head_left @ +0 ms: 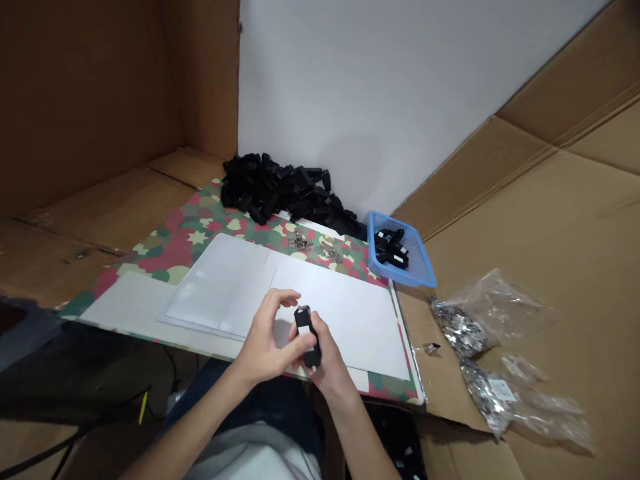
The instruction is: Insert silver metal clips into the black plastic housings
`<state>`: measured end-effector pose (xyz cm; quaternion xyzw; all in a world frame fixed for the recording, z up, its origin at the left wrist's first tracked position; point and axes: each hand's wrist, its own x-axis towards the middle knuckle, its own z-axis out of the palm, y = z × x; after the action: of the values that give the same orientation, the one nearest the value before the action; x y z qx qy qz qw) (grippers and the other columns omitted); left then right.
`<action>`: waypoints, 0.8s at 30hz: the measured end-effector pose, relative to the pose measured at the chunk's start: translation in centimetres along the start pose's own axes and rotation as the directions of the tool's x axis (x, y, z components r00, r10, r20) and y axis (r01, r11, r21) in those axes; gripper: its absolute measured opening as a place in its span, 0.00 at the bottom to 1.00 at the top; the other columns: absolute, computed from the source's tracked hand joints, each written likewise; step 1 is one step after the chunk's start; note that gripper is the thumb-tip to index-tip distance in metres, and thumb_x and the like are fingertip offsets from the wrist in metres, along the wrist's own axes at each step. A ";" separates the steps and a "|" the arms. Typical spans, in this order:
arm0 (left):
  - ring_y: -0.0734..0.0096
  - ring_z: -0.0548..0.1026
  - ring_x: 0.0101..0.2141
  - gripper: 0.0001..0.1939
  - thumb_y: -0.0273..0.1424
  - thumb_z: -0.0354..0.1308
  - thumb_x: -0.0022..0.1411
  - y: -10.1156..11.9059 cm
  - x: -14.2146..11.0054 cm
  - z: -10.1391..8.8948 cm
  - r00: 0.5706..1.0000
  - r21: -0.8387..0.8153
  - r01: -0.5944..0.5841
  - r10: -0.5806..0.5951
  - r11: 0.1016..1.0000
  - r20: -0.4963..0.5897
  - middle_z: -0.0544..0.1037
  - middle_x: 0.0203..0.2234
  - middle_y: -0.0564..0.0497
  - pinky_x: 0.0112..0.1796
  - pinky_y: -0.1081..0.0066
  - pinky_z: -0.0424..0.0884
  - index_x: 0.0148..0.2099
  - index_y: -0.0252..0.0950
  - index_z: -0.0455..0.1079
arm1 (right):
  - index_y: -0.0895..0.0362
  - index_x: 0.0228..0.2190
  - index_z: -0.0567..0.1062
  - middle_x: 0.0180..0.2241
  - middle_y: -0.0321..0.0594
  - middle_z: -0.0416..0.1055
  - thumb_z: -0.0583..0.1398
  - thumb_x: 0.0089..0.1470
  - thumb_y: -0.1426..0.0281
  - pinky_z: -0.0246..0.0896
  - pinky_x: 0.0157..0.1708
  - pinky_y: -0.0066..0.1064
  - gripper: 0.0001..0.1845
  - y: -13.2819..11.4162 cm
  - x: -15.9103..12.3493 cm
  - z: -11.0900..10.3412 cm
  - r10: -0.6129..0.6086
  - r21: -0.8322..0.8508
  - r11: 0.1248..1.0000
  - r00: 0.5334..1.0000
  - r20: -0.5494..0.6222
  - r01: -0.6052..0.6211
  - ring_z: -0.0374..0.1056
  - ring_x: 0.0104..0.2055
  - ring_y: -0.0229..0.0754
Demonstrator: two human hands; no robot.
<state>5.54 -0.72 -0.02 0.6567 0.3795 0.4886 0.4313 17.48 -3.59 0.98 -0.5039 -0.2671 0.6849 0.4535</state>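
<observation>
A small oblong black plastic casing (303,319) with a white patch on its face is held above the white sheets, in front of my body. My right hand (326,357) is wrapped around its right side and lower part. From the left, my left hand (270,340) lays its thumb across the casing's face by the white patch. The left index finger curves over near the casing's upper end, with a gap beneath it. Small light-coloured bits show at both ends of the casing. The other left fingertips are partly hidden.
White sheets (220,287) cover much of the patterned tabletop (175,243). A heap of black casings (280,187) lies at the back, with small metal parts (300,242) before it. Right: a blue basket (425,267) with black pieces and plastic bags (465,330) of metal parts. Cardboard walls flank the table.
</observation>
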 end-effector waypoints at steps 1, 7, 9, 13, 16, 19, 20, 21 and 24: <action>0.53 0.68 0.47 0.30 0.40 0.66 0.52 -0.3 -0.3 0.2 1.000 0.067 -0.006 0.006 0.998 0.005 0.67 0.44 0.44 0.49 0.55 0.65 0.54 0.38 0.61 | 0.58 0.22 0.71 0.12 0.32 0.62 0.56 0.47 0.41 0.40 0.14 0.24 0.31 -0.3 0.2 -0.5 -0.002 -0.022 1.000 1.000 -0.006 0.002 0.52 0.14 0.31; 0.52 0.66 0.48 0.32 0.43 0.60 0.58 -1.2 -1.6 0.4 0.996 0.150 0.087 -0.082 0.985 -0.040 0.62 0.50 0.43 0.51 0.50 0.61 0.60 0.42 0.54 | 0.55 0.30 0.73 0.18 0.36 0.66 0.43 0.55 0.41 0.56 0.22 0.29 0.35 -8.3 2.4 -6.4 -0.522 -0.762 0.623 0.819 -0.239 0.175 0.60 0.20 0.39; 0.54 0.66 0.47 0.23 0.42 0.53 0.63 -1.1 -1.6 -0.2 0.984 0.109 0.129 -0.114 0.986 -0.134 0.63 0.49 0.44 0.50 0.52 0.60 0.57 0.42 0.56 | 0.54 0.34 0.72 0.24 0.38 0.69 0.47 0.53 0.42 0.60 0.29 0.33 0.31 -12.9 2.5 -8.7 -0.648 -0.843 0.524 0.701 -0.298 0.126 0.65 0.27 0.44; 0.55 0.66 0.47 0.20 0.43 0.54 0.62 -0.8 -1.3 -1.4 0.970 0.082 0.163 -0.145 0.983 -0.195 0.65 0.48 0.46 0.50 0.56 0.59 0.54 0.42 0.60 | 0.53 0.46 0.66 0.44 0.47 0.67 0.58 0.50 0.53 0.57 0.44 0.42 0.25 -19.9 0.9 -11.8 -0.868 -0.937 0.348 0.385 -0.314 0.022 0.65 0.43 0.52; 0.57 0.67 0.46 0.19 0.42 0.54 0.62 -0.8 -1.5 -1.7 0.966 0.055 0.174 -0.160 0.983 -0.205 0.67 0.46 0.47 0.49 0.59 0.59 0.53 0.41 0.61 | 0.56 0.46 0.65 0.42 0.47 0.68 0.55 0.54 0.58 0.59 0.43 0.41 0.21 -21.3 -0.6 -12.4 -0.991 -0.994 0.111 0.075 -0.112 -0.015 0.66 0.39 0.48; 0.60 0.68 0.42 0.12 0.39 0.50 0.66 -1.0 -1.8 -2.0 0.969 -0.013 0.135 -0.135 0.991 -0.205 0.70 0.39 0.49 0.46 0.64 0.60 0.48 0.40 0.64 | 0.57 0.43 0.65 0.38 0.46 0.69 0.49 0.59 0.60 0.60 0.41 0.38 0.16 -20.3 -0.3 -12.0 -0.991 -0.999 0.043 0.130 -0.044 -0.011 0.67 0.38 0.46; 0.62 0.69 0.40 0.10 0.38 0.50 0.66 -1.1 -1.8 -2.2 0.972 -0.021 0.114 -0.116 0.993 -0.206 0.70 0.35 0.50 0.44 0.65 0.61 0.45 0.40 0.65 | 0.56 0.41 0.66 0.37 0.45 0.70 0.48 0.60 0.60 0.60 0.41 0.38 0.15 -19.8 0.4 -11.7 -0.974 -0.999 0.032 0.224 -0.035 -0.018 0.67 0.39 0.46; 0.64 0.69 0.37 0.08 0.37 0.51 0.66 -1.3 -1.8 -2.5 0.975 -0.012 0.089 -0.090 0.996 -0.205 0.70 0.32 0.51 0.41 0.67 0.61 0.41 0.39 0.66 | 0.56 0.39 0.67 0.37 0.44 0.71 0.47 0.60 0.61 0.60 0.42 0.37 0.14 -19.1 1.5 -11.4 -0.941 -1.000 0.015 0.337 -0.022 -0.025 0.67 0.39 0.46; 0.69 0.67 0.29 0.08 0.34 0.55 0.64 -1.6 -1.7 -3.7 0.980 0.077 0.014 0.002 0.997 -0.199 0.67 0.25 0.54 0.34 0.71 0.63 0.32 0.39 0.64 | 0.55 0.33 0.70 0.33 0.38 0.73 0.51 0.61 0.64 0.62 0.39 0.32 0.11 -17.2 6.0 -10.5 -0.785 -0.999 -0.042 0.618 0.033 0.000 0.69 0.37 0.41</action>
<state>1.44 -1.04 -1.52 0.6199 0.4414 0.5350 0.3669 32.86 8.46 8.74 -0.7311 -0.6326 -0.0425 0.2521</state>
